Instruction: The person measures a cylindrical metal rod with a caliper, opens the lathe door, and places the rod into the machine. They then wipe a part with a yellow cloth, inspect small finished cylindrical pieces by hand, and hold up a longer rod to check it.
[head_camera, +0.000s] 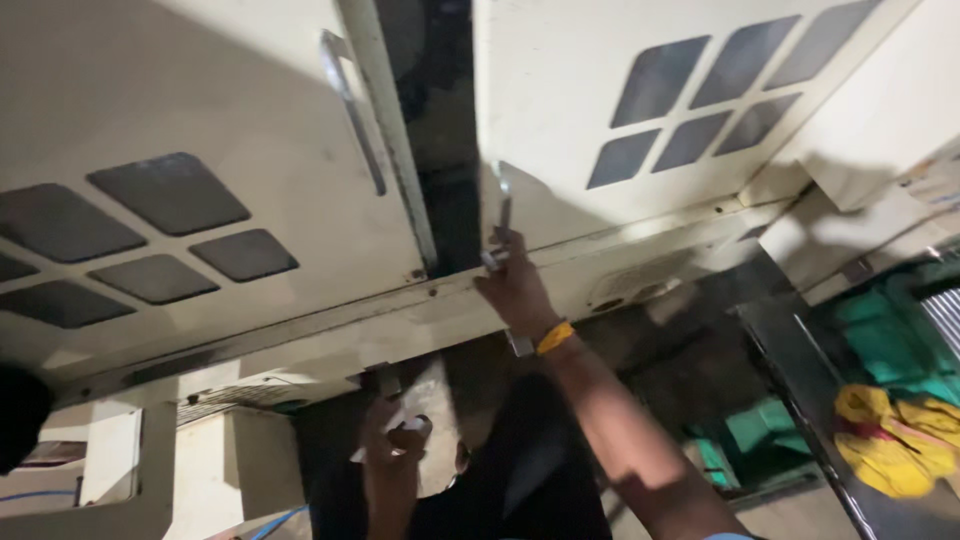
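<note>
Right hand (515, 285): centre frame, fingers closed round the metal door handle (503, 222) of the cream machine door (560, 90).
Left hand (392, 435): lower centre, gripping a small white object (412, 426).

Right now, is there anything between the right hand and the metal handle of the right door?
Nothing visible stands between them. The right hand is already at the lower end of the door handle, fingers around it. The left hand is lower, holding a small pale object.
</note>
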